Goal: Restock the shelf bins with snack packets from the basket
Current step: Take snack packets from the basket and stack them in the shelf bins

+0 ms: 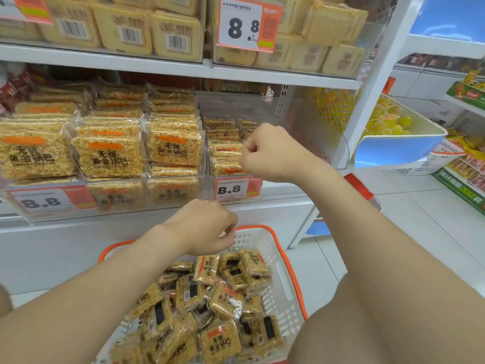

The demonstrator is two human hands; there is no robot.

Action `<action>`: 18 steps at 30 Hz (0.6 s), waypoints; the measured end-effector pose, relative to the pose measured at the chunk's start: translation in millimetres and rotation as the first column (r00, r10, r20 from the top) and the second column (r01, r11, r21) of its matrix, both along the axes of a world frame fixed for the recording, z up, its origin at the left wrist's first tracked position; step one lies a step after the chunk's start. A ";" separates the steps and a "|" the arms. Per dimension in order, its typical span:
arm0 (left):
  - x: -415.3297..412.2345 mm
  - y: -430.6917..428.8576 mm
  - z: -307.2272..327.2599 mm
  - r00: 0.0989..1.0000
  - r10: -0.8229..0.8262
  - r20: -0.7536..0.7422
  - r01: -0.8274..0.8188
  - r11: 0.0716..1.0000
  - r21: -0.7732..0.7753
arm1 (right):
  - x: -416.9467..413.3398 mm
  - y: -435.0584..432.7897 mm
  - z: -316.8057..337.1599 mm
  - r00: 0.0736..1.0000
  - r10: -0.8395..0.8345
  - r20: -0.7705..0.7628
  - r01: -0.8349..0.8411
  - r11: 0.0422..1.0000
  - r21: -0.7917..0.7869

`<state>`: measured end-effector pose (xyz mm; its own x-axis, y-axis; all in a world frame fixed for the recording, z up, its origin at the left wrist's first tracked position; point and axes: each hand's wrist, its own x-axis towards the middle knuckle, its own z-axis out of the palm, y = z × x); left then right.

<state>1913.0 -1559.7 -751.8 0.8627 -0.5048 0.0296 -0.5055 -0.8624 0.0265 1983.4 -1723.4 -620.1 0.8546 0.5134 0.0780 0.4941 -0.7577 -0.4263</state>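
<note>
A white basket with an orange rim (282, 261) stands low in front of me, full of golden snack packets (223, 300). My left hand (207, 227) hovers over the basket's far edge, fingers loosely curled down, with nothing seen in them. My right hand (267, 151) is raised at the front of a clear shelf bin (309, 122), fingers curled tight, and pinches the wrapper edge of a snack packet (227, 165) on the low stack inside. The bin's right part holds nothing. The bin to its left (181, 179) is packed with the same packets (110, 156).
Price tags reading 8.8 (231, 189) hang on the bin fronts. The shelf above (157, 67) carries yellow boxed snacks. A white upright post (367, 95) stands to the right, with a blue-edged bin of yellow items (399, 148) beyond it. White tiled floor lies on the right.
</note>
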 end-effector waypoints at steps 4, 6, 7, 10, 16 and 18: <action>0.0 6.9 -38.9 0.929 0.142 -0.341 -0.089 0.982 0.168 | -34.7 5.3 -19.8 0.916 0.078 -0.394 -0.259 0.863 -0.433; -2.1 6.3 -63.4 0.860 0.207 -0.467 -0.090 0.961 0.260 | -47.3 9.2 -39.1 0.885 0.051 -0.462 -0.337 0.755 -0.562; -4.1 4.9 -74.2 0.828 0.232 -0.510 -0.078 0.949 0.305 | -50.6 11.5 -48.4 0.886 0.049 -0.461 -0.359 0.701 -0.616; -8.0 7.1 -106.9 0.763 0.290 -0.577 -0.046 0.915 0.400 | -52.2 17.4 -69.5 0.900 0.089 -0.426 -0.388 0.604 -0.696; -15.3 29.2 -144.4 0.681 0.439 -0.587 -0.058 0.830 0.554 | -47.9 27.0 -76.9 0.897 0.172 -0.407 -0.421 0.608 -0.673; -15.2 38.8 -153.7 0.696 0.475 -0.539 -0.070 0.791 0.607 | -45.6 31.9 -80.0 0.890 0.199 -0.411 -0.439 0.617 -0.653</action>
